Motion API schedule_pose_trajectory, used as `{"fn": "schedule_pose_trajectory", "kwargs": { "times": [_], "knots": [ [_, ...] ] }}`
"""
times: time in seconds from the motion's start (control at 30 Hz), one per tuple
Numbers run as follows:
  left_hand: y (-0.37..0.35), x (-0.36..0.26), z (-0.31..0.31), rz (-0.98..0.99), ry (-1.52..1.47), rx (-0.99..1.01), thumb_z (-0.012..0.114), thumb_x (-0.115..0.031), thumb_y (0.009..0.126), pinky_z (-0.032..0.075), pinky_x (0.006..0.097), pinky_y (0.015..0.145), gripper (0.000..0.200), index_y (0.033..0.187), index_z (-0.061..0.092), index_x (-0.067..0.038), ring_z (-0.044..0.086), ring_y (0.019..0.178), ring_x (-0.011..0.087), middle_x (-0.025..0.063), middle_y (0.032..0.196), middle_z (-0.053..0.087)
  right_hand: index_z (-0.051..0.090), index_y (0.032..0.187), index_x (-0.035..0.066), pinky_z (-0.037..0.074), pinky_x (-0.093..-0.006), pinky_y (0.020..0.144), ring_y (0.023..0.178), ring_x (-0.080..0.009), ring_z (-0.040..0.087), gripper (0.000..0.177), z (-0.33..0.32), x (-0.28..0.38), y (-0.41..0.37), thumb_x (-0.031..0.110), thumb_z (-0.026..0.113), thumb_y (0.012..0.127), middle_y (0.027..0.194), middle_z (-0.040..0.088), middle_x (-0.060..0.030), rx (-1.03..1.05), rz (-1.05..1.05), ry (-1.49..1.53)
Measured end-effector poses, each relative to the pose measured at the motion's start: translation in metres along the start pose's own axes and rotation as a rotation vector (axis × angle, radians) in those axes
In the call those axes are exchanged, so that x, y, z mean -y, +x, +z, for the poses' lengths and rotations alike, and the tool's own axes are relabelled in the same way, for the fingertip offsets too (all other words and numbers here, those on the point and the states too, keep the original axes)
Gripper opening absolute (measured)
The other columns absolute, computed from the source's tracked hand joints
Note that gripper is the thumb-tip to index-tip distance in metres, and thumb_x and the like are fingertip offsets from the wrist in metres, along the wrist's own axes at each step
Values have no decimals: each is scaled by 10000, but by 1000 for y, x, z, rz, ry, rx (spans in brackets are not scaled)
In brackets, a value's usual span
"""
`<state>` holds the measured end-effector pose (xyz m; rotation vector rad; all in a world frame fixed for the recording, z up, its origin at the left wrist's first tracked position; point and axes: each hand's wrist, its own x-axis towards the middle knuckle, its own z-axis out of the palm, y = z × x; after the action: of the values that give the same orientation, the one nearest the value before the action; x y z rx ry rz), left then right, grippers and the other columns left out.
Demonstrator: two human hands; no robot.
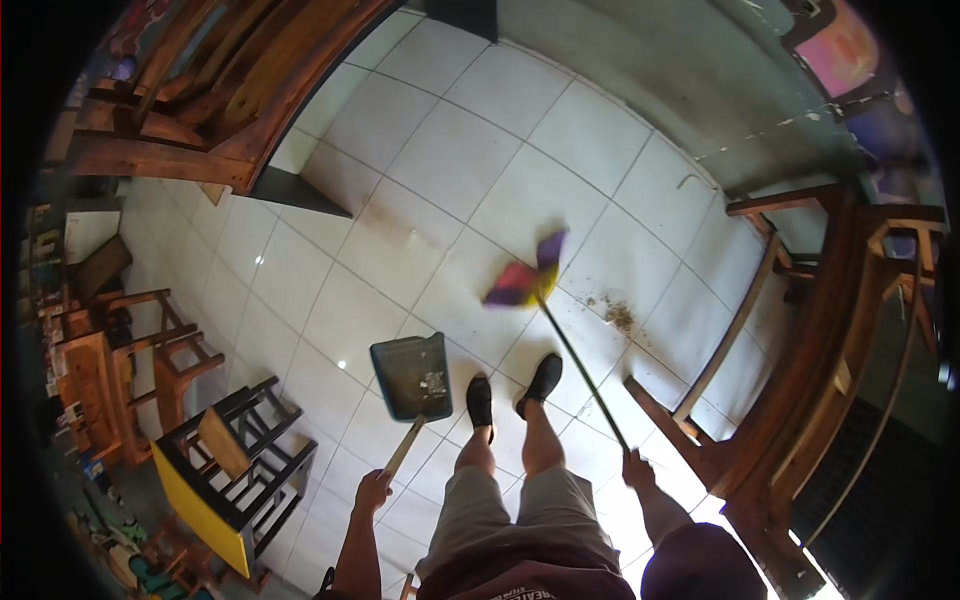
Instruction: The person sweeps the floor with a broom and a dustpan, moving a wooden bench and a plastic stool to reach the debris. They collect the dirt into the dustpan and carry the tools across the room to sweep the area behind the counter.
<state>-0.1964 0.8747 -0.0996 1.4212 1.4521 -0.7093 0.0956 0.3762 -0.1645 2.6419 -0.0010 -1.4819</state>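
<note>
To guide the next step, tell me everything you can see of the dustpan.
The dustpan has a dark, roughly square pan with a blue-green rim, plastic by its look, and a pale, stick-like handle, perhaps wood. The left hand grips the handle. The pan is left of the shoes, its edge opposite the handle pointing forward, with whitish bits inside. Whether it rests on the tiled floor or hangs just above is unclear.

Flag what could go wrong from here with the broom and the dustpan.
Spill: the left hand grips the dustpan by its handle, and light bits lie in the pan, so tipping it might drop them.
Scatter: the dirt lies loose on the floor tiles, near the wooden furniture; a hard stroke of the broom in the right hand could push some underneath.
</note>
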Motion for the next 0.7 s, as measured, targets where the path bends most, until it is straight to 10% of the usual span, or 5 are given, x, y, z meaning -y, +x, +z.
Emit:
{"fn": "schedule_pose_trajectory", "kwargs": {
  "times": [0.27, 0.4, 0.53, 0.67, 0.7],
  "knots": [
    [65, 116, -37, 561, 762, 164, 428, -361, 847, 396, 282, 394, 380, 745, 566, -22, 480, 398, 139, 59, 548, 562, 527, 856, 86, 437, -476, 633, 753, -409, 555, 309, 64, 10, -99, 373, 411, 854, 714, 590, -203, -205, 56, 607],
    [33, 51, -51, -20, 394, 187, 412, -366, 853, 351, 268, 333, 394, 753, 571, -19, 442, 354, 125, 62, 554, 565, 547, 861, 79, 440, -482, 644, 769, -421, 544, 273, 57, 75, -24, 324, 430, 850, 747, 582, -221, -460, 44, 709],
    [67, 72, -73, 912, 1288, 268, 555, -225, 761, 464, 381, 573, 218, 798, 542, -11, 575, 602, 264, 117, 678, 598, 531, 828, 21, 447, -400, 418, 481, -288, 568, 454, -22, 101, 98, 437, 349, 850, 585, 558, -166, -385, 103, 1077],
    [49, 51, -84, 742, 1284, 196, 463, -327, 773, 442, 400, 744, 342, 912, 557, -29, 575, 832, 309, 166, 776, 593, 505, 946, -38, 517, -377, 509, 525, -235, 601, 241, -27, 42, 220, 163, 428, 836, 658, 585, -164, -594, -46, 60],
    [6, -6, -58, 238, 937, 39, 447, -344, 772, 441, 395, 730, 372, 926, 553, -23, 578, 830, 299, 168, 796, 595, 484, 969, -41, 519, -364, 486, 519, -244, 602, 235, -51, 40, 178, 135, 411, 831, 683, 588, -157, -467, 126, 458]
  ]
}}
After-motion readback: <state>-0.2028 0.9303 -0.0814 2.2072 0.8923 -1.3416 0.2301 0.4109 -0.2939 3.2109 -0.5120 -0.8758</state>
